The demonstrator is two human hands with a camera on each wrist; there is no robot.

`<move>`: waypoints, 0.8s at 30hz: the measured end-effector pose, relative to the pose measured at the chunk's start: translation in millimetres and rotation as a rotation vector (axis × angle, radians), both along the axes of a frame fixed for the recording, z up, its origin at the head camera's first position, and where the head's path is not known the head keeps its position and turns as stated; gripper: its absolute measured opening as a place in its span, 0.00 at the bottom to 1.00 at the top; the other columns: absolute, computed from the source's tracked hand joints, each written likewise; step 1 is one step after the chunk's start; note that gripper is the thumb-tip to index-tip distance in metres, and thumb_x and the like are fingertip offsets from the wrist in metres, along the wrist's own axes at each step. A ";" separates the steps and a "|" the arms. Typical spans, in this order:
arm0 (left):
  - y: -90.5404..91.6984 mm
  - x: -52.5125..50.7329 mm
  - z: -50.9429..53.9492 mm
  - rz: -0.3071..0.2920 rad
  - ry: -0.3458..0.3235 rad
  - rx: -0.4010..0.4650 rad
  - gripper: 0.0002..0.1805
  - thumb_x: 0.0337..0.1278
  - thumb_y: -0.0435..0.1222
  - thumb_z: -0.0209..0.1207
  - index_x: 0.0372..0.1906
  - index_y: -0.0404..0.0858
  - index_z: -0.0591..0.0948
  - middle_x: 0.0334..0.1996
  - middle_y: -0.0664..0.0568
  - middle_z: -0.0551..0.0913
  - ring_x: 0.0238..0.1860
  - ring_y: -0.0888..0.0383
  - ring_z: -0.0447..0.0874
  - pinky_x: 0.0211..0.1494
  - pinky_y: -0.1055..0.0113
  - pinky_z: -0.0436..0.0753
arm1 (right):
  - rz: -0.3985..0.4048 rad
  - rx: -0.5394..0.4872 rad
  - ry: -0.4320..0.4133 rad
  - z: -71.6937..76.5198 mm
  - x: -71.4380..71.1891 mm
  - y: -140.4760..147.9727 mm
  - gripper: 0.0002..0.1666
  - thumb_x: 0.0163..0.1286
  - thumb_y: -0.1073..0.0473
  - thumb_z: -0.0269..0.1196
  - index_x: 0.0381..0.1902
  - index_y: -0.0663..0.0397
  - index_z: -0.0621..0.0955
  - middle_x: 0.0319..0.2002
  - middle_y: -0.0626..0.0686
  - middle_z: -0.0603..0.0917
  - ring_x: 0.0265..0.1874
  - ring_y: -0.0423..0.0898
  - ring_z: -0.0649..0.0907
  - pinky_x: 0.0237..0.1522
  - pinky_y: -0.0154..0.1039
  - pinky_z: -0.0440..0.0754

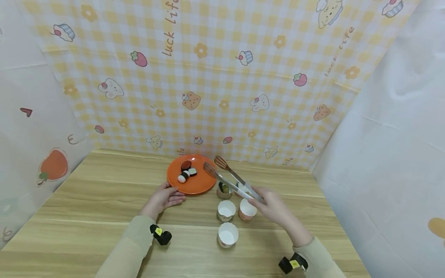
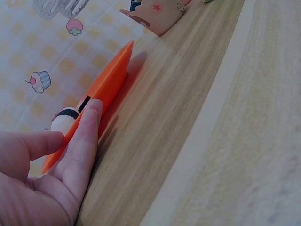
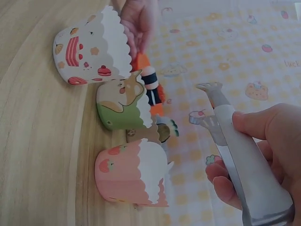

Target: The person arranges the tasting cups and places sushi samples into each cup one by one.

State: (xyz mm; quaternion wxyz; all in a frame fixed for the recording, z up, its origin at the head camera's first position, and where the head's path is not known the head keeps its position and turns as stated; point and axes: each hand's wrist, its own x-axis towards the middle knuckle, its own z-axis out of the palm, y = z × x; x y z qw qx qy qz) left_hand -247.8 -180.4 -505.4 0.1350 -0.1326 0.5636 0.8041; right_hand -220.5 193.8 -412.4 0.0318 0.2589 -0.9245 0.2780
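My left hand [image 1: 166, 199] holds the near-left rim of an orange plate [image 1: 201, 186], thumb over the edge and fingers beneath, as the left wrist view shows. Several toy sushi pieces [image 1: 184, 176] lie on the plate, one white with a black band [image 2: 65, 121]. In my right hand [image 1: 272, 206] is a pair of metal tongs [image 3: 251, 165], gripped by the handles. The brownish tips are spread apart, with nothing between them, above the plate's right edge and the paper cups.
Several scalloped paper cups stand right of the plate: a white one [image 3: 89, 52] nearest, a green one [image 3: 120, 106], a pink one [image 3: 120, 172] and a brown one [image 1: 225, 194] holding dark green pieces. Another sits partly behind the tongs. A checkered cloth [image 1: 222, 85] hangs behind the wooden table [image 1: 104, 200].
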 end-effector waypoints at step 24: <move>0.3 -1.0 -1.4 -0.003 -0.009 0.010 0.27 0.74 0.31 0.42 0.71 0.30 0.49 0.33 0.41 0.84 0.34 0.50 0.87 0.41 0.57 0.85 | 0.210 0.144 0.066 -4.4 -16.5 -24.5 0.25 0.69 0.56 0.61 0.59 0.65 0.75 0.43 0.57 0.83 0.30 0.42 0.78 0.32 0.39 0.78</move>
